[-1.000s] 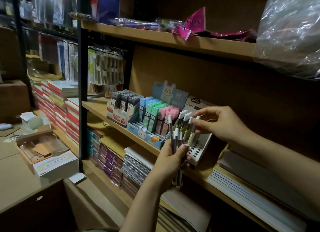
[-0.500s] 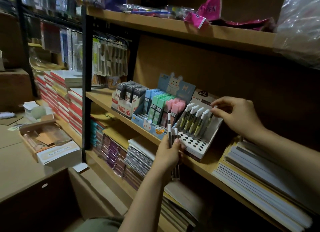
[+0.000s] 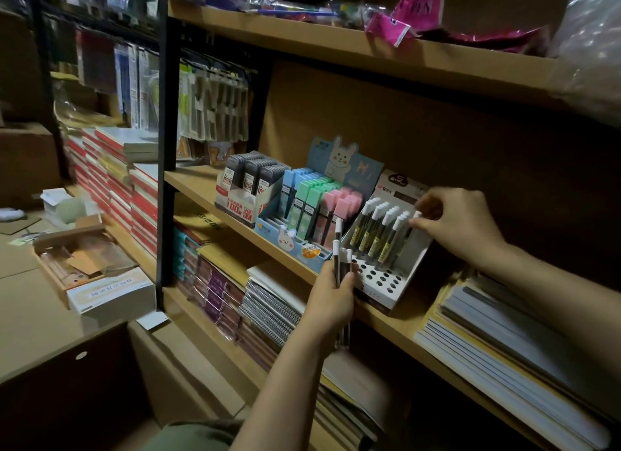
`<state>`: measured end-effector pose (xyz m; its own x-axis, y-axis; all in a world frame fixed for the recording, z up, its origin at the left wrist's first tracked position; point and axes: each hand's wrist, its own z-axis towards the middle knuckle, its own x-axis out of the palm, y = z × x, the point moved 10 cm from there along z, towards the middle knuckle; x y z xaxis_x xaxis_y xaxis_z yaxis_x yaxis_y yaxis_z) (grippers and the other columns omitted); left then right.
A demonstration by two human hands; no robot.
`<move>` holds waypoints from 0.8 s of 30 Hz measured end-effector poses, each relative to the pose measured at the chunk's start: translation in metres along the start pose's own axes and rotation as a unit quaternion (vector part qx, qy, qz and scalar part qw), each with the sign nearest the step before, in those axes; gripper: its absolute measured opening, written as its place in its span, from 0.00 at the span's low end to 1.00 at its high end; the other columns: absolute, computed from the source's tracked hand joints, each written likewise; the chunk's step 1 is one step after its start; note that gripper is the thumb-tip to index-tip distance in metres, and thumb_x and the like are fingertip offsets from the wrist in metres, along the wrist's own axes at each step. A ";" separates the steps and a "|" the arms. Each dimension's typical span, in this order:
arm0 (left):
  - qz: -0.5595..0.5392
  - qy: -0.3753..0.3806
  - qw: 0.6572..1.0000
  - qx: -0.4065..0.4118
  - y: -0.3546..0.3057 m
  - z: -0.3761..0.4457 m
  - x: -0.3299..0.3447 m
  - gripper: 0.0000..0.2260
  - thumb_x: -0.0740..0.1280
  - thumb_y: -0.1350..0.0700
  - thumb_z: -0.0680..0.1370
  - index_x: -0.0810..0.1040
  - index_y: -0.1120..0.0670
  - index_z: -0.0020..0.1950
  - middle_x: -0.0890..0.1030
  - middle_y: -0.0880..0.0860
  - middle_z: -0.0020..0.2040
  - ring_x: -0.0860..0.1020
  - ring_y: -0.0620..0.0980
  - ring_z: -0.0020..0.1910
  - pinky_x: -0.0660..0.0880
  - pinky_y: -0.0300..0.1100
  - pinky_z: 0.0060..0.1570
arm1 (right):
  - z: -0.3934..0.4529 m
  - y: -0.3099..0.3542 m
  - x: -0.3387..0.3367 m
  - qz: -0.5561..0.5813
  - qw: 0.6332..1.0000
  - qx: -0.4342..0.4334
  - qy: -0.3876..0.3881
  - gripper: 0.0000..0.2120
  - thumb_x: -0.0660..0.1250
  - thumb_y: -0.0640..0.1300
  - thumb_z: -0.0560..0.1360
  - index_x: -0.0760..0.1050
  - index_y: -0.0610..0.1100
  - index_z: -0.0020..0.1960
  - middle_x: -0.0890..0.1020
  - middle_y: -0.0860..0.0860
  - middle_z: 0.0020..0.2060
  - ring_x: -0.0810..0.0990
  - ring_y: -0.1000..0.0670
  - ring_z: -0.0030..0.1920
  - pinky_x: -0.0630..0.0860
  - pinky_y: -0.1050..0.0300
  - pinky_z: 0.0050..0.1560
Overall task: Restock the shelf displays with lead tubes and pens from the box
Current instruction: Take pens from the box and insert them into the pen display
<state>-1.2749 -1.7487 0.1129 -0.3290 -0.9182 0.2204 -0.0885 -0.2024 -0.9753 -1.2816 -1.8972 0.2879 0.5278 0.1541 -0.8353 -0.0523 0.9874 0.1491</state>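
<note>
A white pen display stand (image 3: 386, 284) with rows of holes sits tilted on the middle shelf (image 3: 198, 185). Several white-capped pens (image 3: 379, 232) stand in its back rows. My right hand (image 3: 457, 225) pinches the cap of the rightmost pen standing in the stand. My left hand (image 3: 332, 299) grips a small bundle of white-capped pens (image 3: 340, 255) upright in front of the stand's left corner. To the left stand a blue rabbit display of pastel lead tubes (image 3: 312, 208) and a box of dark lead tubes (image 3: 252, 178).
An open cardboard box (image 3: 84, 265) lies on the brown counter (image 3: 30, 319) at the left. Notebooks are stacked on the shelf to the right (image 3: 504, 343) and on the lower shelf (image 3: 268, 306). Pink packets (image 3: 413, 17) lie on the top shelf.
My right hand carried a pen from the bundle to the stand's right side and set it in a hole. My left hand's bundle has grown smaller. The camera moved closer.
</note>
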 end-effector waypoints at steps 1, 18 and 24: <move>0.002 0.000 1.000 -0.001 0.001 0.000 0.000 0.07 0.58 0.56 0.83 0.72 0.50 0.60 0.76 0.51 0.45 0.75 0.47 0.42 0.74 0.43 0.44 | -0.001 0.000 0.000 -0.002 1.000 0.002 0.002 0.09 0.74 0.42 0.72 0.79 0.44 0.51 0.81 0.50 0.46 0.76 0.55 0.46 0.65 0.72 0.39; -0.185 0.169 0.968 0.021 -0.028 -0.023 0.034 0.11 0.59 0.59 0.82 0.76 0.63 0.59 0.84 0.52 0.42 0.80 0.47 0.39 0.79 0.38 0.40 | -0.039 0.052 0.024 0.194 0.970 -0.005 0.145 0.09 0.73 0.56 0.69 0.82 0.53 0.46 0.85 0.55 0.37 0.83 0.57 0.38 0.79 0.66 0.38; -0.171 0.189 0.967 -0.010 -0.021 -0.029 0.040 0.09 0.57 0.58 0.83 0.74 0.59 0.57 0.83 0.52 0.42 0.80 0.47 0.39 0.80 0.43 0.41 | -0.029 0.040 0.002 0.384 0.912 0.065 0.132 0.09 0.72 0.39 0.72 0.83 0.47 0.51 0.86 0.48 0.43 0.84 0.55 0.38 0.80 0.65 0.39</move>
<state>-1.3131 -1.7711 0.1424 -0.5973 -0.6083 0.5226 -0.2700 -0.4611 -0.8453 -1.3073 -1.8563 0.2766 0.1558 0.8176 -0.5542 -0.2097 0.5757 0.7903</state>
